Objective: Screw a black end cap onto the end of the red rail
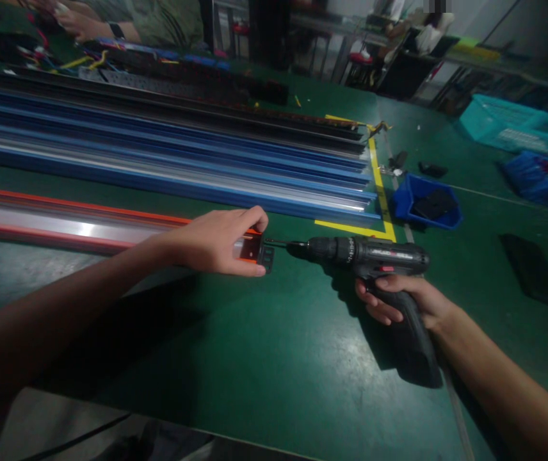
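Note:
My left hand is wrapped over the right end of a long orange-edged metal profile, thumb and fingers on either side. A black end cap sits at that end, between my fingertips. My right hand grips the handle of a black cordless drill, index finger near the trigger. The drill lies level, pointing left, and its long bit reaches the end cap. Whether a screw is at the bit's tip is too small to tell.
Several blue and black profiles lie behind, near yellow tape. To the right are a blue bin with black parts, a teal basket, another blue bin and a dark flat object. Across the table a person's hand works.

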`<state>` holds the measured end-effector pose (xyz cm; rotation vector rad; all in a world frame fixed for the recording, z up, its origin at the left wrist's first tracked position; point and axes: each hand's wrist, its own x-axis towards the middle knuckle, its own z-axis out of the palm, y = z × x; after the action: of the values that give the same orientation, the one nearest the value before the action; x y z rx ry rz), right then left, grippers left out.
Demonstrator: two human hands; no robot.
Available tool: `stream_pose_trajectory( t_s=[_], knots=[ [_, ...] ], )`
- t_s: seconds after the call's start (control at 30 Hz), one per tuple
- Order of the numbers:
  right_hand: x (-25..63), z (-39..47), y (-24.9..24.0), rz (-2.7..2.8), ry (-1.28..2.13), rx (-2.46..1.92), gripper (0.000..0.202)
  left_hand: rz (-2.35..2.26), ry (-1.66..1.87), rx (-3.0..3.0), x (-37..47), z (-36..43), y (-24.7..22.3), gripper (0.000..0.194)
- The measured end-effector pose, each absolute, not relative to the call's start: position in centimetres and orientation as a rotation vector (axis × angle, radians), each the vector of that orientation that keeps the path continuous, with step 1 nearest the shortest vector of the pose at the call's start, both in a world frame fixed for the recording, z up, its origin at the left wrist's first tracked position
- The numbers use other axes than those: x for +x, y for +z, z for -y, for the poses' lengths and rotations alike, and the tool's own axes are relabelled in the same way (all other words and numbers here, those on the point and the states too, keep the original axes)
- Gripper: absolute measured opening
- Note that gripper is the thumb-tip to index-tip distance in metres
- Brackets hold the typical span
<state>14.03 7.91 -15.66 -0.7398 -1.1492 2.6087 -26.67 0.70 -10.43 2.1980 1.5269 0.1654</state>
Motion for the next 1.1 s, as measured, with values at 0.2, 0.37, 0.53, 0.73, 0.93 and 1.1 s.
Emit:
stream_pose_trajectory(
  t_s=[0.2,0.37,0.53,0.73,0.93,1.1],
  knots=[
    [13.97,-7.8,-15.49,1.144,2.594,-0.752,0.024,-1.533,0.162,2.189,-26.6,-0.75,-10.52,0.062],
    [13.88,-7.89,-15.53,1.135,2.621,-0.713,0.022,-1.535,0.147,2.18,-26.58,-0.8,-10.5,0.063],
    [13.97,-7.88,-15.57,1.111,2.639,-0.706,0.022,-1.532,0.148,2.173,-26.65,-0.71,-10.39,0.064],
    [14.12,-7.84,-15.64,1.106,2.627,-0.729,0.022,-1.541,0.14,2.172,-26.56,-0.66,-10.26,0.064],
    [14.08,-7.84,-15.59,1.11,2.621,-0.752,0.024,-1.538,0.144,2.175,-26.48,-0.78,-10.39,0.063],
    [14.04,-7.82,-15.61,1.117,2.622,-0.726,0.023,-1.543,0.145,2.175,-26.54,-0.72,-10.43,0.063]
  ],
)
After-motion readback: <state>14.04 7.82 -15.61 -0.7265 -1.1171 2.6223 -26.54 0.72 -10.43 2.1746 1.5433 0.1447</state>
